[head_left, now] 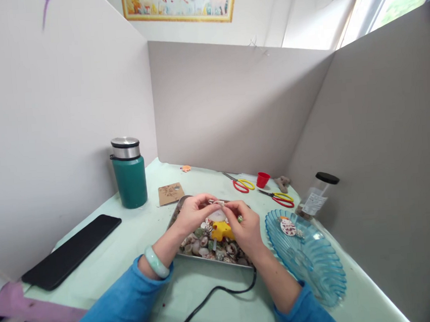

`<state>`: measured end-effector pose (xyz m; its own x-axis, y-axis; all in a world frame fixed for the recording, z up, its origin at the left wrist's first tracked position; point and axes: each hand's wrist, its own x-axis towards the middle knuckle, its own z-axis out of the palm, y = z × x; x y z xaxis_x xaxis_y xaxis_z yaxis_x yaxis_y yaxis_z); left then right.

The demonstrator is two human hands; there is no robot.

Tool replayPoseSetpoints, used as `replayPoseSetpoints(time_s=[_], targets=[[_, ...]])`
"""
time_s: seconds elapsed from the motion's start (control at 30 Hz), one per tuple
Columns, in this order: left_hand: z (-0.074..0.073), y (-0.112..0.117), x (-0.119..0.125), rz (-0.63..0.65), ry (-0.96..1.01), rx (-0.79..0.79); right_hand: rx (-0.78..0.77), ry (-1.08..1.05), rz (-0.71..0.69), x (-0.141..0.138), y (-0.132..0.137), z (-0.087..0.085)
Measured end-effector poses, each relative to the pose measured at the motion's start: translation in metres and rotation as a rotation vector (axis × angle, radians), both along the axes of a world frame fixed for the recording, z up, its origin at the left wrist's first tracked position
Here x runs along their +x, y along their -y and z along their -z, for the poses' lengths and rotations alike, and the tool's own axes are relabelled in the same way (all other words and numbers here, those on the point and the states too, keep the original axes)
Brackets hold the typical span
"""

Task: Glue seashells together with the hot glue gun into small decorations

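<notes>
Both hands are raised over a metal tray filled with several shells and small stones. My left hand and my right hand pinch a small pale shell piece between their fingertips. A thin metal ring shows at its top. A yellow object, perhaps a glue gun, lies in the tray under the hands, and a black cord runs from it toward me. A pale green bangle sits on my left wrist.
A blue glass dish with a spotted shell stands at the right. A teal flask, a black phone, a brown card, two scissors, a red cup and a jar surround the tray. Grey partitions enclose the table.
</notes>
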<state>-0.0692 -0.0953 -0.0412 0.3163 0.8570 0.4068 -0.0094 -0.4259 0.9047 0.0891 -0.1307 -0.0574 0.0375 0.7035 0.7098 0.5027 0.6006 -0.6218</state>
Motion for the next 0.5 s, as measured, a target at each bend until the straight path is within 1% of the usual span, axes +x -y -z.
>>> replayPoseSetpoints(time_s=[0.1, 0.33, 0.5], targets=[[-0.0001, 0.0004, 0.0006, 0.035, 0.0, -0.009, -0.002, -0.003, 0.01, -0.0005, 0.0002, 0.0002], [-0.0015, 0.0004, -0.0008, -0.052, -0.051, 0.043, 0.024, 0.06, -0.01, -0.0012, 0.0008, -0.0004], [-0.0019, 0.0004, -0.0018, -0.079, -0.024, 0.018, 0.011, 0.083, -0.021, -0.0008, 0.002, -0.001]])
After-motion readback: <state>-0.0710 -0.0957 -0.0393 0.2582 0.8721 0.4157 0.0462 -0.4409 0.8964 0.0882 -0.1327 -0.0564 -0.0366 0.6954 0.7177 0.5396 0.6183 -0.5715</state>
